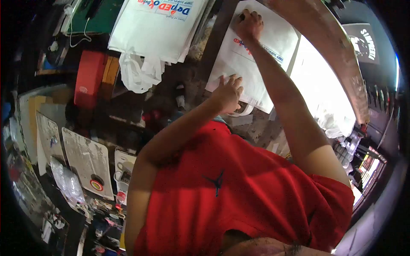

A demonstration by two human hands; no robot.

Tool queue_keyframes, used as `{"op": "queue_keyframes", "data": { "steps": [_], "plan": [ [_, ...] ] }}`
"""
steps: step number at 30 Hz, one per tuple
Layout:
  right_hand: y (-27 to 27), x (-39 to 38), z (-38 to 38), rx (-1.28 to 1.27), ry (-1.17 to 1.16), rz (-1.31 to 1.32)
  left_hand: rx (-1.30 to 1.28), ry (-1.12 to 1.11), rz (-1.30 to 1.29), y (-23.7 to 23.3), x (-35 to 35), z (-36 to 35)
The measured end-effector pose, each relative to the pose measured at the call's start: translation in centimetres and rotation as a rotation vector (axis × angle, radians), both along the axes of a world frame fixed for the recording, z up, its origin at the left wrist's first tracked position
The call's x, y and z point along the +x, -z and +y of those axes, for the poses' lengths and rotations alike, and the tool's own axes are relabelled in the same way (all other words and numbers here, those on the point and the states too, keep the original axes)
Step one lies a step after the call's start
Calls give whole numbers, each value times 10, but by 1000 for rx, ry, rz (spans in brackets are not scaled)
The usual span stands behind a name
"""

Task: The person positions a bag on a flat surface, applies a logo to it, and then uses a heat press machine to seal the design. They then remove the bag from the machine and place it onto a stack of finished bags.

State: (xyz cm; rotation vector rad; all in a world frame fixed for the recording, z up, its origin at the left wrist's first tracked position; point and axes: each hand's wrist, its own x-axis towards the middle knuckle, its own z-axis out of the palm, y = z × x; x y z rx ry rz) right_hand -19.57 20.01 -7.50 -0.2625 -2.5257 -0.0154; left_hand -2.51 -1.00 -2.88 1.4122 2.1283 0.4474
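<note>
The left hand is spreading its fingers over the near edge of a white printed bag; the right hand, well apart, is curling at a small dark item on its far end, grip unclear

The person wears a plain red shirt with a small dark figure-shaped emblem on it. Its short sleeve ends well behind the right hand; blue-grey cloth shows near the left hand.
</note>
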Motion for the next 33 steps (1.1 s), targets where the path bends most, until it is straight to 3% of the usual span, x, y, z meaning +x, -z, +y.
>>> {"op": "queue_keyframes", "data": {
  "steps": [2,4,6,8,10,13,14,16,17,18,20,21,23,26,28,30,33],
  "plan": [
    [1,6,-5,-76,112,46,11,-47,-39,0,3,3],
    [-3,34,6,-132,71,28,25,-40,-36,2,12,3],
    [-3,78,26,-270,63,-60,33,-56,-16,2,1,5],
    [-4,124,83,-235,247,-245,28,-40,-61,-8,-1,5],
    [-18,156,115,-289,259,-39,30,-16,-60,-6,-2,4],
    [-16,145,101,-208,479,-26,54,-48,-64,-6,1,5],
    [-48,135,67,-317,513,-215,76,-67,-94,-6,-1,5],
    [-11,108,39,-320,317,-155,94,-75,-115,-2,-5,6],
    [-17,91,9,-546,266,-86,102,-108,-103,5,-1,5],
    [-18,84,-12,-413,55,-37,110,-141,-90,9,1,5],
    [11,44,-43,-368,-24,276,161,-152,-108,7,2,-1],
    [9,40,-48,-367,-13,278,227,-187,-120,5,0,-2],
    [-1,42,-41,-360,-94,201,187,-141,-136,0,-3,-4],
    [-4,94,21,-403,-23,125,163,-76,-156,1,-13,3],
    [-26,138,84,-750,245,-434,133,-81,-144,-9,-13,2],
    [-7,170,135,-430,291,22,128,-61,-104,-3,-14,0],
    [-16,173,123,-180,411,34,153,-52,-58,-6,-12,4]
  ]
}}
